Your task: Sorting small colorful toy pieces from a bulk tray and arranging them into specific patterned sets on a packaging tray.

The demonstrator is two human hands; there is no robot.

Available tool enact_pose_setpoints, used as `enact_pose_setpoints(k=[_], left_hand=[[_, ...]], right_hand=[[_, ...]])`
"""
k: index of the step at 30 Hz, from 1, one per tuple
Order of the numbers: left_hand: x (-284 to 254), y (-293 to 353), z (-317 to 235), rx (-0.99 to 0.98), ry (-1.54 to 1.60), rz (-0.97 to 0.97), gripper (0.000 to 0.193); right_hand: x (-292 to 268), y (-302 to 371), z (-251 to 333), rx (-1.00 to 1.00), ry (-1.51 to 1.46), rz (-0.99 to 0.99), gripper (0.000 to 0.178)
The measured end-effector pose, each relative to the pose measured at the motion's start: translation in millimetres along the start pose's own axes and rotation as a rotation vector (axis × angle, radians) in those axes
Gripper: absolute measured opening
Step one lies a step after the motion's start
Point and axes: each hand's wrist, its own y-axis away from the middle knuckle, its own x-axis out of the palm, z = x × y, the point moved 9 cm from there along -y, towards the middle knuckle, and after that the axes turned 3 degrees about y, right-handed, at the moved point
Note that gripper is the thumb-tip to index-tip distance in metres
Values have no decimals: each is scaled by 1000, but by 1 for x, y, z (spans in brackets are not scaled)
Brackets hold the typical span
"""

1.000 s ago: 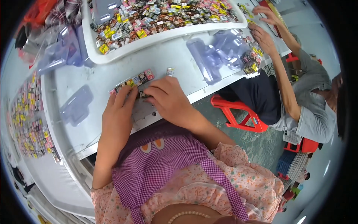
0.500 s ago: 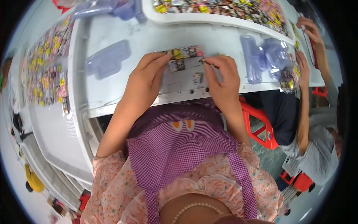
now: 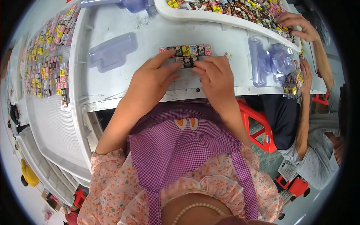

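In front of me on the white table lies a double row of small printed boxes (image 3: 186,50), black, yellow, pink and white, packed side by side. My left hand (image 3: 152,77) is at the left part of the rows, its index finger reaching over the upper row and its other fingertips against the lower one. At the right end of the shorter lower row, my right hand (image 3: 215,77) has thumb and fingertips closed on a small dark box (image 3: 194,60). The fingers partly hide the lower row.
A white tray (image 3: 221,20) heaped with small boxes stands at the back. Clear plastic trays lie left (image 3: 112,52) and right (image 3: 258,63). Packed box groups (image 3: 45,75) fill a white tray on the left. At right, a co-worker's hand (image 3: 300,26) reaches into the heap.
The loose small box near the table edge is gone from there, and the lower row is longer. My hands have moved closer together. The co-worker's upper hand has moved left to the heap.
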Motion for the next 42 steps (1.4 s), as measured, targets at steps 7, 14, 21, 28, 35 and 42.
enact_pose_setpoints(k=[7,14,21,28,35,42], left_hand=[[6,-4,-10,17,-175,89,38],[-6,-3,1,-61,90,-11,30],[-33,-4,21,-221,265,-146,24],[-25,5,39,-496,462,-112,21],[-37,-102,19,-9,1410,-15,31],[-45,-158,-12,-122,1134,-224,34]], right_hand=[[7,-8,0,-55,142,132,26],[-12,-3,-11,2,64,37,29],[-22,17,-8,50,56,184,30],[-9,21,-5,49,40,195,28],[-19,9,-11,32,152,118,29],[-7,3,-14,36,254,119,39]])
